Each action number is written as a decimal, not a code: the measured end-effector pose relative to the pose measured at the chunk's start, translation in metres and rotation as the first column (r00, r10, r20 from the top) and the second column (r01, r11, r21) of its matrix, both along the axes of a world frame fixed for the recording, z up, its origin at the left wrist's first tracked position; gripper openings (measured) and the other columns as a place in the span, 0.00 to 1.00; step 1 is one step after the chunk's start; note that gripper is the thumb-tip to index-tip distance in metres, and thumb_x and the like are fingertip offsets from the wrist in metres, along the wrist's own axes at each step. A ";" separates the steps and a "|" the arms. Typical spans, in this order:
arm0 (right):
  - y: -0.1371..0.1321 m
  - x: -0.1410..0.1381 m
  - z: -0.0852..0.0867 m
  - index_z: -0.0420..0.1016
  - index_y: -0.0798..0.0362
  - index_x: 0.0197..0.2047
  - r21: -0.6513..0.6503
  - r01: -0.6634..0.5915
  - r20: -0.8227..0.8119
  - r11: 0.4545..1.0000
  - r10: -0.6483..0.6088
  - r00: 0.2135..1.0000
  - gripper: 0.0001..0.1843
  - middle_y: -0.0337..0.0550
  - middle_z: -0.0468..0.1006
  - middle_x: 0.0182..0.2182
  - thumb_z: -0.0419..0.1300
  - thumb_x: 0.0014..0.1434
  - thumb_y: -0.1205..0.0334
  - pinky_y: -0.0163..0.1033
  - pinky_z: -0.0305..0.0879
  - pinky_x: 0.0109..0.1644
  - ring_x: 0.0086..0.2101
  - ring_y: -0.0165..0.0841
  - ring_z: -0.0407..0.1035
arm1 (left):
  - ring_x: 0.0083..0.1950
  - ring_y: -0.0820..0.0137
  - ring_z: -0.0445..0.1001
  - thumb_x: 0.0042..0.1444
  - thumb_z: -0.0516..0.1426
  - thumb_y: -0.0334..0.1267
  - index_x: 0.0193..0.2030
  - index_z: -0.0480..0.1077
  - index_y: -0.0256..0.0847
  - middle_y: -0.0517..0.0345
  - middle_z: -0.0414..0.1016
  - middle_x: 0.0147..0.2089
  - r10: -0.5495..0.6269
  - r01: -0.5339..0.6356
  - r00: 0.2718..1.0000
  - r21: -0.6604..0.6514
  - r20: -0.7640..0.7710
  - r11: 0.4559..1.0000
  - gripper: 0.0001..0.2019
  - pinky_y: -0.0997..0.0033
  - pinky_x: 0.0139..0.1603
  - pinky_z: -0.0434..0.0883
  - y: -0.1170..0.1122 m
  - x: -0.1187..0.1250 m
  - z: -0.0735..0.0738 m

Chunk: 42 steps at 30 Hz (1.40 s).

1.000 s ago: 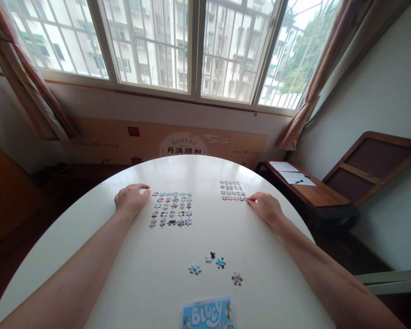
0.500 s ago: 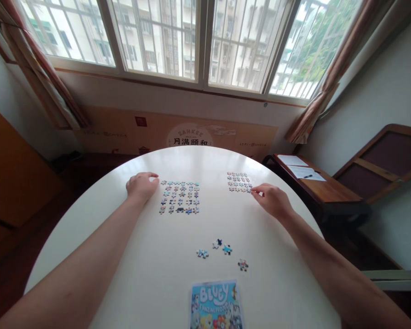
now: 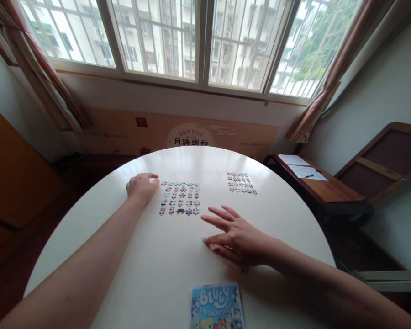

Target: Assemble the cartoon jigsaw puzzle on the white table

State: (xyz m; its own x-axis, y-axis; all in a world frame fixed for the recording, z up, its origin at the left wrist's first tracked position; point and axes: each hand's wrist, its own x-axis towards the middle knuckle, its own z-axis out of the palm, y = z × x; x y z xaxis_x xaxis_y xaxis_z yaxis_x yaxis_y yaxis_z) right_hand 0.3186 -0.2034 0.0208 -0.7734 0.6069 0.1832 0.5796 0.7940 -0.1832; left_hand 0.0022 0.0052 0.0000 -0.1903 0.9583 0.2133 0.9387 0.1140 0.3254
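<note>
My left hand (image 3: 142,187) rests on the white round table, thumb and forefinger a little apart with nothing visible between them. Just right of it lies a block of puzzle pieces (image 3: 180,201) in rows. My right hand (image 3: 234,237) reaches over the near middle of the table with its fingers spread. One of its fingertips touches a loose puzzle piece (image 3: 203,239). Beneath that hand, another puzzle piece (image 3: 245,270) shows only in part, and other loose pieces are mostly covered. Farther off at the right is a smaller block of puzzle pieces (image 3: 241,183).
A blue Bluey picture sheet (image 3: 216,306) lies at the near side of the white table (image 3: 140,274). Right of the table, a wooden stand (image 3: 315,183) holds papers (image 3: 306,172) and a pen. Barred windows and a printed panel (image 3: 188,132) are beyond.
My right hand has left the smaller block, where a piece now sits at the near right corner. It has come nearer and left, over the loose pieces, fingers spreading. My left hand stays put.
</note>
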 end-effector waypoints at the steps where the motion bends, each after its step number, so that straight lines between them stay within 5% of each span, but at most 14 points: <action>1: 0.004 0.003 -0.001 0.81 0.44 0.54 0.010 0.062 0.000 0.998 -0.062 0.998 0.16 0.46 0.59 0.73 0.54 0.71 0.55 0.66 0.44 0.73 0.73 0.48 0.44 | 0.61 0.48 0.73 0.58 0.56 0.45 0.53 0.80 0.47 0.50 0.78 0.59 0.001 -0.001 1.000 0.000 0.001 1.000 0.19 0.50 0.64 0.67 0.000 0.000 0.000; 7: 0.039 0.043 -0.018 0.87 0.47 0.45 0.127 0.468 -0.080 0.875 -0.461 0.884 0.14 0.51 0.68 0.68 0.58 0.68 0.63 0.69 0.53 0.69 0.70 0.54 0.54 | 0.62 0.48 0.72 0.59 0.55 0.46 0.53 0.80 0.48 0.50 0.77 0.60 0.003 -0.003 1.000 -0.009 0.006 1.000 0.19 0.51 0.64 0.67 -0.001 0.000 0.002; 11: 0.061 0.071 -0.030 0.88 0.46 0.43 0.132 0.590 -0.144 0.796 -0.574 0.806 0.13 0.53 0.71 0.65 0.63 0.61 0.70 0.65 0.58 0.67 0.68 0.56 0.58 | 0.63 0.48 0.72 0.59 0.55 0.45 0.53 0.80 0.48 0.50 0.77 0.60 -0.002 0.002 1.000 -0.011 0.007 1.000 0.19 0.51 0.65 0.66 -0.001 0.000 0.003; 25: 0.085 0.071 -0.047 0.88 0.43 0.40 0.184 0.691 -0.291 0.699 -0.633 0.718 0.07 0.47 0.73 0.64 0.67 0.61 0.63 0.65 0.58 0.66 0.66 0.54 0.59 | 0.60 0.48 0.74 0.55 0.58 0.45 0.50 0.81 0.48 0.50 0.79 0.58 0.000 0.000 1.000 0.017 0.023 1.000 0.18 0.52 0.62 0.68 0.002 -0.002 0.000; 42: 0.089 0.072 -0.053 0.88 0.39 0.42 0.173 0.695 -0.283 0.698 -0.640 0.714 0.09 0.43 0.72 0.65 0.65 0.64 0.61 0.64 0.61 0.65 0.66 0.53 0.59 | 0.61 0.48 0.72 0.57 0.56 0.46 0.52 0.81 0.48 0.50 0.78 0.59 -0.006 0.006 1.000 -0.014 0.011 1.000 0.19 0.52 0.64 0.67 -0.001 0.000 0.003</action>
